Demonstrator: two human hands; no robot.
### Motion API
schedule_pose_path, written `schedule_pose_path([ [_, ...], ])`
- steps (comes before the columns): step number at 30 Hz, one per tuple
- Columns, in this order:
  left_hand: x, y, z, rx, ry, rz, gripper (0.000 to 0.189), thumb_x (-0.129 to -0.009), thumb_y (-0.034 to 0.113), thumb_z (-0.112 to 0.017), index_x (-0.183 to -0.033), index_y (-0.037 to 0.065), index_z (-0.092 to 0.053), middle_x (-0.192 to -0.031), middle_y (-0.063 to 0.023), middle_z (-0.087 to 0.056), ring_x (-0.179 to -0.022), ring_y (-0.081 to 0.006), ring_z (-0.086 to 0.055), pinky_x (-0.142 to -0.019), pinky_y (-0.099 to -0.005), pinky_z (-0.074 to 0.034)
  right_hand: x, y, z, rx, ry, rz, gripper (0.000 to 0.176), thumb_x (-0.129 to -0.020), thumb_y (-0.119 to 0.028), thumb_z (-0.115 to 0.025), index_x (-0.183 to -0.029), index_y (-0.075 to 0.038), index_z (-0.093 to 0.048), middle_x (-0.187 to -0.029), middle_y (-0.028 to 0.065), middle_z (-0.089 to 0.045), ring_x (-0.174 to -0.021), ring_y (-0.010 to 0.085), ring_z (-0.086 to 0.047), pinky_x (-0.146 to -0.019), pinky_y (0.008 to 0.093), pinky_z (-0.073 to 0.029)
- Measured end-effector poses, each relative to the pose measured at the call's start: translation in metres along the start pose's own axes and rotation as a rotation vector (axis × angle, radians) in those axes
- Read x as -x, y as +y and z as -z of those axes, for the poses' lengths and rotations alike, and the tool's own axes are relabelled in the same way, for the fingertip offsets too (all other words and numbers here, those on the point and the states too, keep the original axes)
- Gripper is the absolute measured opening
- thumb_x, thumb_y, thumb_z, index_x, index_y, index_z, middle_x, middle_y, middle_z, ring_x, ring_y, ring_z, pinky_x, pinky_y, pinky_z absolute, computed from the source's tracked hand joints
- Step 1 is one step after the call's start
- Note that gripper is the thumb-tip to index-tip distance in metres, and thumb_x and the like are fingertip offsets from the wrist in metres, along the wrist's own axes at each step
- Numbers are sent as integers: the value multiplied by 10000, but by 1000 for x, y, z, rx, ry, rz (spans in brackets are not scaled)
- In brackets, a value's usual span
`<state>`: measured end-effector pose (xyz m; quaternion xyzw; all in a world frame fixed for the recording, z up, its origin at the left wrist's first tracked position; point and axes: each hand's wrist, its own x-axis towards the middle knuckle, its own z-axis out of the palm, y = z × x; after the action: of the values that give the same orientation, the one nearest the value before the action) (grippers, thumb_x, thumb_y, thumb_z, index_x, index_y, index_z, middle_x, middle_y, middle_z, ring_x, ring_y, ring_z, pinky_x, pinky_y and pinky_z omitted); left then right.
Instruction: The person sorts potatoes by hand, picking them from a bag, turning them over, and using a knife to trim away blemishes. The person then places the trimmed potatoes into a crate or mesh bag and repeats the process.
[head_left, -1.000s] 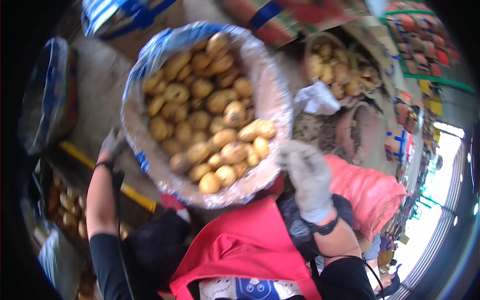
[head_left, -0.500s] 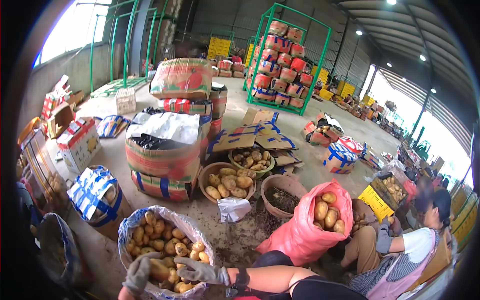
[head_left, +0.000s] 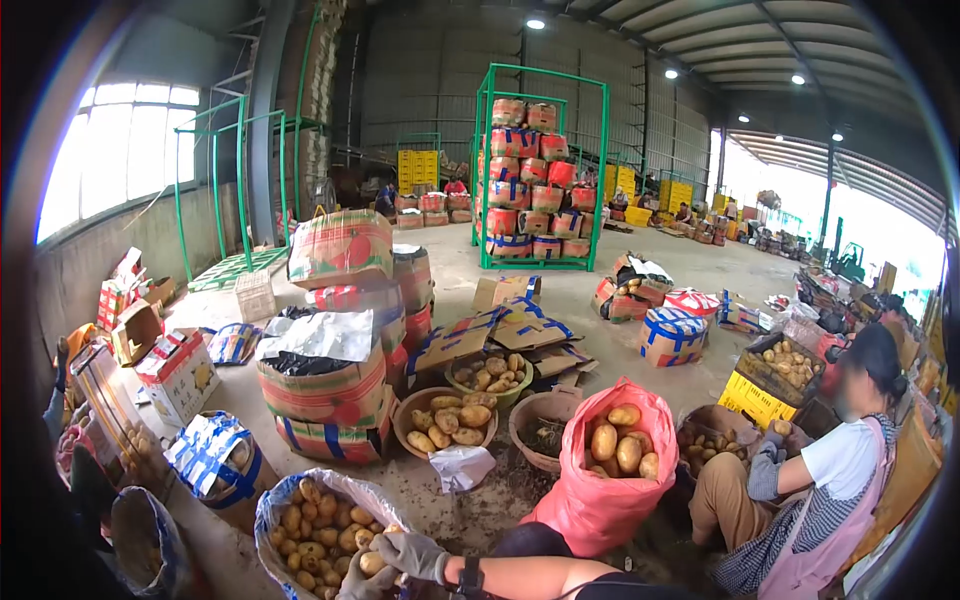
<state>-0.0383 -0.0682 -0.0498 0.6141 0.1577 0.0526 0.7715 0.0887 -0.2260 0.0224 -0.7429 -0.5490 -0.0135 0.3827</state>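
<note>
The gloved right hand [head_left: 412, 556] reaches in from the right over the near edge of the lined tub [head_left: 330, 535], its fingers bent down beside a potato [head_left: 372, 563]. The gloved left hand [head_left: 360, 582] is just below, its fingers up against the same potato; which hand grips it, I cannot tell. More potatoes [head_left: 318, 517] fill the tub. A pink sack [head_left: 612, 500] of potatoes stands to the right, near a seated person [head_left: 835, 470].

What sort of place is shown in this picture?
Probably a produce packing warehouse: potatoes fill a lined container and a pink sack, and taped cartons stand stacked in a green metal frame.
</note>
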Motion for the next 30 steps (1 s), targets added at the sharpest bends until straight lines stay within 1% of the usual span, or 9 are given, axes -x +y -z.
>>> schedule_pose_path([
  [2,21,47,-25,127,16,73,592,-983,205,-749,-1505,155,-476,-1114,-44,-683,-795,-142,-677,-625,-297,-560,-2,2,-1,-350,52,-404,325,-1077,-319,-544,-1226,-83,-712,-1069,124,-765,-923,279,-743,-821,349,-573],
  [5,29,83,-37,265,24,-47,485,-1004,154,-715,-1442,95,-517,-1190,-52,-684,-968,-139,-679,-766,-273,-579,-9,37,-11,-817,58,-499,440,-1056,-377,-610,-1302,-17,-668,-1067,88,-757,-953,213,-722,-856,331,-559],
  [12,19,83,-33,181,9,-30,560,-1014,103,-682,-1527,135,-460,-1366,-116,-602,-1104,-211,-659,-916,-317,-598,-9,38,-23,-683,-119,-396,533,-1021,-445,-665,-1302,9,-670,-1171,132,-731,-1045,157,-651,-929,292,-514],
  [17,-14,42,-11,227,-47,-37,484,-1055,327,-638,-1464,93,-526,-1318,-109,-617,-1096,-229,-668,-868,-309,-582,-12,49,-8,-830,-49,-651,290,-1041,-311,-665,-1114,-44,-750,-879,-62,-669,-786,51,-595,-689,203,-484],
  [18,-7,70,-33,104,164,-16,632,-1012,546,-582,-1417,61,-560,-1059,-68,-722,-735,-148,-676,-611,-290,-550,-12,59,-14,-783,17,-573,278,-1045,-259,-651,-1190,-35,-732,-896,-56,-657,-792,52,-586,-681,212,-494],
  [22,-8,79,-38,313,127,-87,672,-1031,665,-437,-1278,84,-667,-958,-30,-730,-621,-130,-625,-542,-240,-517,-32,99,23,-622,266,-366,442,-1030,-124,-612,-1463,-62,-552,-972,2,-689,-807,85,-624,-711,227,-528],
  [25,-13,71,-34,544,81,-26,631,-1035,659,-451,-1272,112,-657,-959,-43,-728,-622,-146,-627,-527,-255,-517,-90,126,136,-1377,157,-440,478,-984,-57,-626,-1440,-7,-493,-961,104,-684,-751,188,-653,-668,325,-549],
  [26,-8,75,-36,545,76,-17,631,-1035,659,-451,-1272,112,-657,-959,-43,-728,-622,-146,-627,-527,-255,-517,-117,143,163,-793,301,-359,383,-1010,-96,-579,-1380,-20,-516,-938,112,-682,-723,196,-643,-622,308,-518],
  [30,-2,77,-37,492,134,-3,523,-1039,536,-533,-1366,132,-584,-1068,-74,-706,-737,-167,-675,-588,-255,-541,-195,105,350,-737,522,-460,310,-1009,-245,-599,-1287,-109,-616,-972,100,-690,-729,239,-640,-695,413,-535],
])
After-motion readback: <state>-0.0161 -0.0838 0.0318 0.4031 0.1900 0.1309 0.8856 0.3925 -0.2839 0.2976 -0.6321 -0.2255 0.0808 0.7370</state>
